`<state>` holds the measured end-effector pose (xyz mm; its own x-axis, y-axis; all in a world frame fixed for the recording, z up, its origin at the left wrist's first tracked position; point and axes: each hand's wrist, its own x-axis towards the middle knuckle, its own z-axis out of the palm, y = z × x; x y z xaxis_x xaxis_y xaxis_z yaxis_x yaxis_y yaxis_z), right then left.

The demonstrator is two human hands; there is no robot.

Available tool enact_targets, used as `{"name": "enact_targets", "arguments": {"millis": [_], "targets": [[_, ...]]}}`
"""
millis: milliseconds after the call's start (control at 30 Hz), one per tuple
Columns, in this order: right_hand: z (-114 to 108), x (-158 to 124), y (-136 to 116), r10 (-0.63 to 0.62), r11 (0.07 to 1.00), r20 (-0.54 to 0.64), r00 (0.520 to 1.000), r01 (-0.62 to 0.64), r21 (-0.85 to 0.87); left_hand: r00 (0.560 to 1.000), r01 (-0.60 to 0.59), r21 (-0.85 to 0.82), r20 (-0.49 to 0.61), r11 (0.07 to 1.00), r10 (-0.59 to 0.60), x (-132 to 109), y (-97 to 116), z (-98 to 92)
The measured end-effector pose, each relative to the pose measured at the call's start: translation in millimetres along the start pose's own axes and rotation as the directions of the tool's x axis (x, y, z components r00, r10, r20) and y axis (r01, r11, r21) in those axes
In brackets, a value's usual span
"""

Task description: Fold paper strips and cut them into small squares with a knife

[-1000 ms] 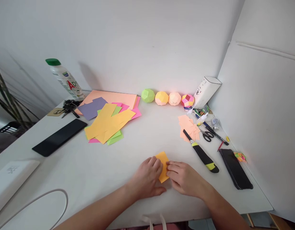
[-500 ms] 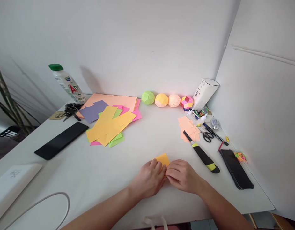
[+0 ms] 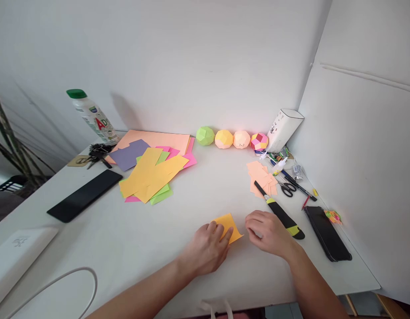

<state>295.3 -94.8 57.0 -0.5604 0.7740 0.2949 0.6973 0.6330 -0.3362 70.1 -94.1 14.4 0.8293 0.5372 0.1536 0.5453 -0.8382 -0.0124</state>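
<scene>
A small orange-yellow sheet of paper (image 3: 235,235) lies near the front of the table, its right corner bent slightly up. My left hand (image 3: 208,246) holds it down, with the index finger stretched over it; the left part of the sheet is hidden beneath the hand. To the right, my right hand (image 3: 266,232) hovers apart from the paper with its fingers loosely curled, a gap between thumb and index finger, and nothing seen in it. Just beyond that hand lies a black and lime-green utility knife (image 3: 281,215).
Coloured paper strips (image 3: 151,175) lie at back left, near a bottle (image 3: 93,117) and a black slab (image 3: 85,195). Several paper balls (image 3: 224,139) line the wall. Peach paper pieces (image 3: 261,177), scissors (image 3: 287,189), a glue bottle (image 3: 279,165) and a phone (image 3: 327,234) sit at right.
My right hand has let go of the paper's right edge and moved right and slightly up. More of the sheet shows now. My left hand has stayed in place.
</scene>
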Motion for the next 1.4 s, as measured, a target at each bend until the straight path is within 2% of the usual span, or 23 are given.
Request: {"name": "enact_targets", "arguments": {"millis": [133, 267, 433, 600, 700, 767, 867, 1000, 1133, 1267, 1400], "targets": [[-4, 2, -6, 0.017, 0.993, 0.036, 0.999, -0.021, 0.115, 0.999, 0.0, -0.006, -0.038, 1.0, 0.0, -1, -1, 0.7], [8, 5, -16, -0.043, 0.989, 0.058, 0.997, 0.035, 0.142, 0.994, 0.023, -0.029, -0.102, 0.999, -0.026, 0, -2, 2.3], [21, 4, -19, -0.07, 0.986, 0.018, 0.997, 0.067, 0.153, 0.968, 0.095, -0.19, -0.213, 0.977, -0.135, 1, -1, 3.8], [21, 3, -23, -0.081, 0.984, 0.003, 0.997, 0.08, 0.16, 0.914, -0.033, -0.388, -0.384, 0.921, -0.129, -1, 2, 3.6], [18, 2, -25, -0.081, 0.972, 0.018, 0.997, 0.075, 0.221, 0.902, -0.111, -0.513, -0.411, 0.851, -0.13, -4, 3, -2.0], [16, 1, -27, -0.072, 0.949, 0.017, 0.997, 0.063, 0.309, 0.898, -0.146, -0.619, -0.41, 0.772, -0.159, -6, 3, -8.6], [13, -2, -30, -0.002, 0.878, 0.018, 1.0, -0.007, 0.479, 0.913, -0.151, -0.789, -0.342, 0.596, -0.222, -9, 4, -19.9], [13, -6, -33, 0.16, 0.733, 0.08, 0.984, -0.173, 0.658, 0.938, -0.027, -0.944, -0.138, 0.329, -0.317, -12, 3, -29.3], [17, -6, -35, 0.207, 0.628, 0.144, 0.968, -0.245, 0.739, 0.944, 0.091, -0.992, 0.058, 0.088, -0.326, -15, 1, -30.4], [19, -7, -33, 0.228, 0.534, 0.171, 0.959, -0.27, 0.802, 0.926, 0.134, -0.991, 0.124, 0.003, -0.356, -15, -2, -33.2], [19, -8, -29, 0.282, 0.362, 0.217, 0.935, -0.313, 0.878, 0.899, 0.14, -0.98, 0.186, -0.144, -0.397, -13, -7, -38.5]]}}
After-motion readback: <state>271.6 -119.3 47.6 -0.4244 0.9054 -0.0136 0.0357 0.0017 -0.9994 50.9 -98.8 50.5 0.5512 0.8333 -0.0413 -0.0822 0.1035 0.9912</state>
